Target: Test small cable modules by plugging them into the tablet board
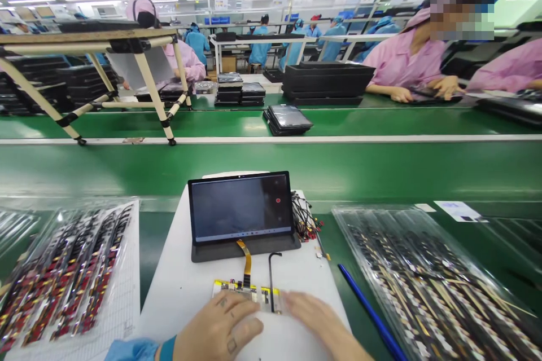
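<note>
A small circuit board (231, 286) with yellow edging lies on the white work surface (169, 285). An orange-and-black flat ribbon cable (246, 262) runs from it up to the tablet (241, 208), which stands propped on a dark cover. A thin black cable (271, 279) with a bent end crosses the board's right part. My left hand (218, 324) rests over the board's lower left edge, thumb and fingers apart. At the board's right end, my right hand (317, 318) reaches in with fingers stretched out, slightly blurred; whether it touches the board I cannot tell.
A bundle of thin black cables (304, 214) lies right of the tablet. Clear trays of parts flank me, left (71, 271) and right (432, 276), with a blue pen-like stick (368, 307) between. Beyond the green bench (237, 158), co-workers in pink sit near stacked black trays (326, 82).
</note>
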Demonstrator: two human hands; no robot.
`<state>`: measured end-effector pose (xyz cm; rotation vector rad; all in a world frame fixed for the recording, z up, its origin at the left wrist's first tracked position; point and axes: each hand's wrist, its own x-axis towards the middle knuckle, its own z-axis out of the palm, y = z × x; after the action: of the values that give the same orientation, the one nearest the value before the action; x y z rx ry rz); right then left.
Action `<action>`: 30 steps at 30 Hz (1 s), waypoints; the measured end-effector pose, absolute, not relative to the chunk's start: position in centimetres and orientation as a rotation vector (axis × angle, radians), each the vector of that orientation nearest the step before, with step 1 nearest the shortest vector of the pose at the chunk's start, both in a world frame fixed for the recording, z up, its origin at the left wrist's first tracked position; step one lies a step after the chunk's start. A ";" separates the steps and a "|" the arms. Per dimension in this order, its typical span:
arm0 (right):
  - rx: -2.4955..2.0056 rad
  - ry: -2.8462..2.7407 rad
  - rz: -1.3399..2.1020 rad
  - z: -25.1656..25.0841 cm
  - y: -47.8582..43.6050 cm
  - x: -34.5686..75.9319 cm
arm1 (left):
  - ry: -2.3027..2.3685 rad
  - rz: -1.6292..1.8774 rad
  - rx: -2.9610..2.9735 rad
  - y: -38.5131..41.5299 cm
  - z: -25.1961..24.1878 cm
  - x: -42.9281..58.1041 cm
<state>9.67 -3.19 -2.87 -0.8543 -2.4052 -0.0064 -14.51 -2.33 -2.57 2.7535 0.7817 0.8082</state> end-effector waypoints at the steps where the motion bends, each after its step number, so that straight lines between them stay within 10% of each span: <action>1: -0.960 -2.354 0.029 -3.2 -2.8 10.1 | 0.757 0.794 2.767 -2.2 -2.7 -14.7; 30: -0.917 -2.535 -0.211 1.0 -4.1 9.3 | 0.902 0.939 2.964 -2.9 -1.7 -14.3</action>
<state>9.35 -4.13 0.98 -0.9169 -2.5349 -0.2109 -14.30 -2.92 -1.69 2.9640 0.9016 0.9392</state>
